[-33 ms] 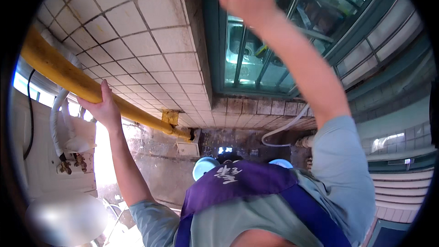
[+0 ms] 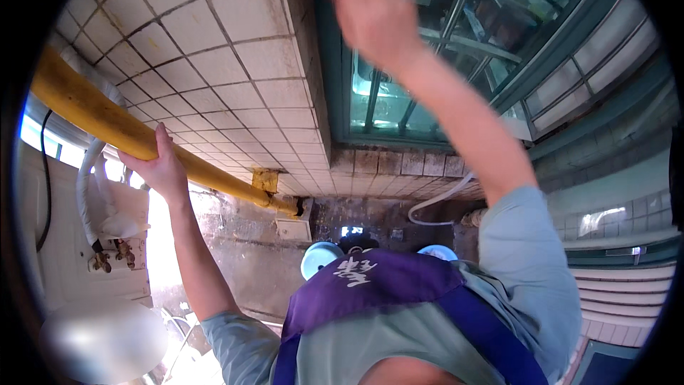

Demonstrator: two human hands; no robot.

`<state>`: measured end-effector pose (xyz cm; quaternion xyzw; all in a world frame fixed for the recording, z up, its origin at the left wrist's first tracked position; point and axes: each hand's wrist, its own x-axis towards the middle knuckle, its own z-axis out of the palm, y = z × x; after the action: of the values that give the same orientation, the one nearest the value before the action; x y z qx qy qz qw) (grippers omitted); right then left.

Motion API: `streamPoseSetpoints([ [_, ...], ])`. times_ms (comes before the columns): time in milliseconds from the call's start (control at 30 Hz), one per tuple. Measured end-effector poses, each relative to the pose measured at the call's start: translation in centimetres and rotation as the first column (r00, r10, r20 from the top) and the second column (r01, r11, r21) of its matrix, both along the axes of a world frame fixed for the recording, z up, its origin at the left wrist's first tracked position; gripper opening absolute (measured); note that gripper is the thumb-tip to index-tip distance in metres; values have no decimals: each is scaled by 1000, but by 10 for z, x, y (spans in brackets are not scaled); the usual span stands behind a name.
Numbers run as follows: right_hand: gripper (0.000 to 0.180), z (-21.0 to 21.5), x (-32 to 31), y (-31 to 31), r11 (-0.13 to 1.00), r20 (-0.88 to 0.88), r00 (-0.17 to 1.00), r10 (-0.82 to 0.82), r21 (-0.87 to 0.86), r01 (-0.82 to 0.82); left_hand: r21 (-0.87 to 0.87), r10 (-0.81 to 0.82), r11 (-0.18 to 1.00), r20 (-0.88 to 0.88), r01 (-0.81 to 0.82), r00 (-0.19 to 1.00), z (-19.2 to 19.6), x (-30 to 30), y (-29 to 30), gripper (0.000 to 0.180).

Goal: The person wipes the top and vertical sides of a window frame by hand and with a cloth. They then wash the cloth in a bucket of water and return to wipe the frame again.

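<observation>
My left hand (image 2: 162,171) grips a thick yellow pipe (image 2: 107,110), which slants along the tiled wall. Its thumb lies over the pipe and the fingers go behind it. My right arm stretches up in front of a green-framed window (image 2: 399,144) with metal bars. At its end my right hand (image 2: 377,21) is closed and blurred, close to the upright green frame at the window's left side. Whatever it holds, if anything, is hidden. Through the glass, a shiny sink area and jumbled items show behind the bars.
White wall tiles (image 2: 214,14) run between pipe and window. Below are two light-blue round things (image 2: 320,260) beside my purple apron (image 2: 370,278), and a pale hose (image 2: 431,222) on the wet floor. At left, an outdoor unit (image 2: 71,242) carries wrapped lines and brass valves.
My right hand has come down from the upper edge of the view, along the window's left side. My left hand stays on the yellow pipe.
</observation>
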<state>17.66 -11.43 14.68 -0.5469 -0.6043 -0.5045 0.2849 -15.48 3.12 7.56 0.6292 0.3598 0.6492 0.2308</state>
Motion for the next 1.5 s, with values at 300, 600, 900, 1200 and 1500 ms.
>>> streamPoseSetpoints([
  [300, 16, -384, -46, -54, 651, -428, 725, -540, -758, 38, 28, -27, 999, -66, 28, 997, -4, 12, 11, 69],
  [600, 25, -261, 16, -183, 954, -974, -50, -220, -226, 199, -93, 59, 994, -44, -62, 997, -3, -3, 8, 71],
  [900, 40, -157, 177, -292, 950, -943, 325, -69, 37, 309, -5, 17, 1000, -64, -18, 998, -2, 12, 7, 75],
  [1200, 42, -116, 194, -310, 932, -874, 327, -360, -320, 170, 45, 16, 999, -81, -13, 997, 12, 5, -4, 71],
  [1500, 40, -101, 226, -309, 967, -994, 3, -111, -109, -232, 83, -5, 996, -105, 14, 994, -5, 7, 13, 82],
])
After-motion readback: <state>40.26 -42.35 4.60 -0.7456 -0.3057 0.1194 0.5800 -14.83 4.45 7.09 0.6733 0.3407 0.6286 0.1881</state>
